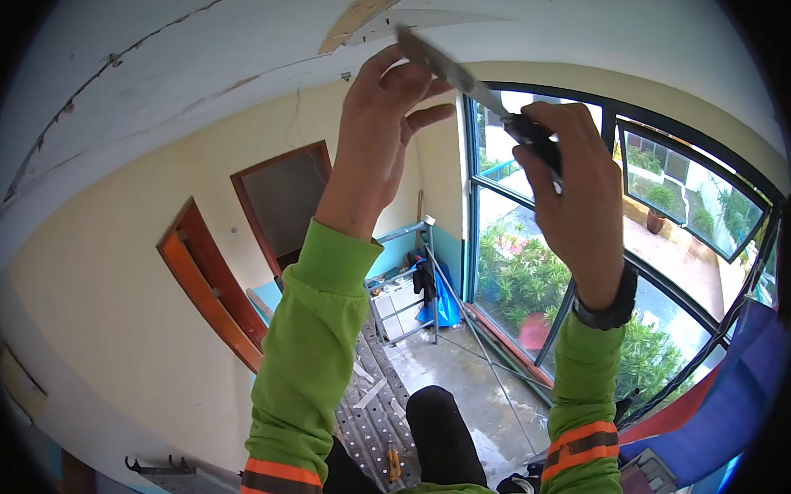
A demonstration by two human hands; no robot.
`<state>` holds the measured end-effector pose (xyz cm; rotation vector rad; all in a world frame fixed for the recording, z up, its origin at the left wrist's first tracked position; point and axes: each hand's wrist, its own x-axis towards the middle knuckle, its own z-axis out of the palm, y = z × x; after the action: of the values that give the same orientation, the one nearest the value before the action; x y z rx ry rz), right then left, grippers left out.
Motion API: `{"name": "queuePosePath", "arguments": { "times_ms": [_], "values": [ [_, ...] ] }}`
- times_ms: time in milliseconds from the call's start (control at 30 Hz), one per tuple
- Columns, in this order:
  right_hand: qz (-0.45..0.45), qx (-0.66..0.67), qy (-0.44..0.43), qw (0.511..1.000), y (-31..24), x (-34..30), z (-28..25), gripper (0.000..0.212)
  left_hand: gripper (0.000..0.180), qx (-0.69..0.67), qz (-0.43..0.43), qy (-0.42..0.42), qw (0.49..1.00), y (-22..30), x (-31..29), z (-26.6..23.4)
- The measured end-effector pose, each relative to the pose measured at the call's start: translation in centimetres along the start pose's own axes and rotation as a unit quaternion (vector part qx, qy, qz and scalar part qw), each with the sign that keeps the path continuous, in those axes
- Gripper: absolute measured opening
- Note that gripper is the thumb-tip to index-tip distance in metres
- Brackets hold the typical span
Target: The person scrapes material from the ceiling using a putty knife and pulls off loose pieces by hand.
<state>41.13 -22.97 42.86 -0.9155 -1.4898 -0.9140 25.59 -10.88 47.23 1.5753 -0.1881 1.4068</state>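
Observation:
Both my arms, in green sleeves with orange and dark bands, reach up toward the white ceiling [246, 33]. My right hand [576, 179] is closed round the black handle of a putty knife [458, 75], with its long, stained metal blade slanting up to the left. Close by the blade, my left hand [378, 124] is raised with its fingers bent and apart and its thumb stretched out. The blade crosses in front of some left fingertips; whether they touch it I cannot tell. Above lies a bare brown strip [364, 18] with ragged edges.
A long crack [114, 60] runs along the ceiling at left. Below me is a perforated metal platform [377, 403] with a yellow-handled cutter [394, 465] on it. Scaffold frames [429, 274] stand by the far corner. A large window [527, 217] with an open pane fills the right side.

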Motion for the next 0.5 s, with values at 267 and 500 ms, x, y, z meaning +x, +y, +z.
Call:
{"name": "queuePosePath", "arguments": {
  "times_ms": [267,500],
  "values": [
    [-0.163,-0.109,0.104,0.975,1.9,4.3,-2.5,0.026,0.031,0.0,0.125,0.064,0.99,2.9,2.0,2.2],
    [-0.201,-0.223,0.078,0.951,4.0,6.5,-4.9,0.031,0.022,-0.016,0.105,0.118,0.987,4.6,2.4,4.0]
  ]
}}
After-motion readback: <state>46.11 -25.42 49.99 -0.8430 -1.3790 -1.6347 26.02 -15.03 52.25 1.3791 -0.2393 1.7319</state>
